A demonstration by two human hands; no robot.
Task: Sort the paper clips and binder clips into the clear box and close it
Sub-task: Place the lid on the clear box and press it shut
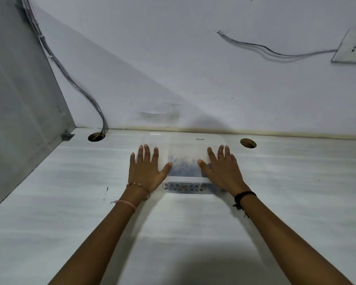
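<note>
Clear box [185, 148]: we find it on the worktop [70, 182], near the back edge by the wall, with its lid lying on top; whether the lid is fully seated we cannot tell.
Contents [183, 166]: a dark, blurred heap shows through the lid at the near middle of the box; we cannot make out single clips.
Left grip [147, 171]: released, fingers straight and spread, palm flat on the left part of the lid over the near-left corner, thumb pointing inward.
Right grip [222, 171]: released likewise, fingers straight and spread, palm flat on the right part of the lid over the near-right corner.
Relation: the box lies under and between both grips; the heap sits in the gap between the two thumbs.
Front wall: a patterned band [185, 187] runs along it, visible between the wrists.
Small dark item [199, 139]: seen at the far edge of the box; on the lid or behind it, we cannot tell.
Surroundings: two round cable holes [248, 143] in the worktop, one on each side of the box.
</note>
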